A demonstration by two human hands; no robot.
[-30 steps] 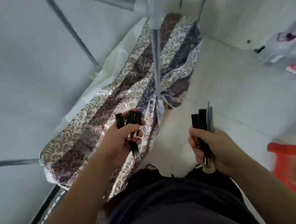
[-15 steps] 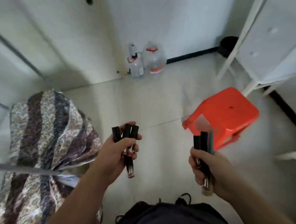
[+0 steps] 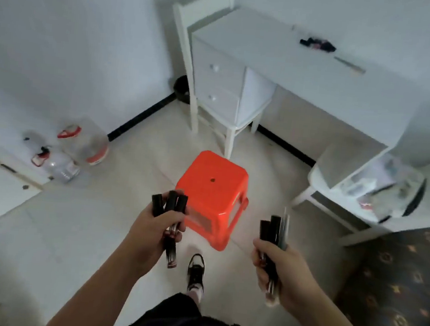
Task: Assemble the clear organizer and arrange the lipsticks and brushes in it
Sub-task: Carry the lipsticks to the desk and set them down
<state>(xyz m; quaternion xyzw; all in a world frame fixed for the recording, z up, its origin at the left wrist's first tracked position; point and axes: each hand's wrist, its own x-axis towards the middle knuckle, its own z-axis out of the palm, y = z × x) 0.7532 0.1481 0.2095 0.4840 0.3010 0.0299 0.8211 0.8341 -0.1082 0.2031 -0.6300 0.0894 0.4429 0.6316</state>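
My left hand (image 3: 150, 235) is closed around a bundle of three black lipstick tubes (image 3: 169, 205), their ends sticking up above my fist and down below it. My right hand (image 3: 280, 274) grips another bundle, black tubes with thin brush handles (image 3: 275, 229) among them. On the white desk (image 3: 271, 60) at the back right lies a small dark pile of items (image 3: 317, 44) and a flat clear strip (image 3: 349, 65). The clear organizer itself I cannot make out; a clear box of things (image 3: 380, 184) sits on a low white stand at the right.
An orange plastic stool (image 3: 214, 186) stands on the floor just beyond my hands. A white chair (image 3: 217, 71) is against the desk. Two big clear water jugs (image 3: 78, 155) sit by the left wall. A dark patterned cover (image 3: 401, 286) is at the lower right. My shoe (image 3: 195, 271) is below.
The view has swung right from the patterned cloth to the stool, desk and chair. Both hands keep the same grip on their bundles.
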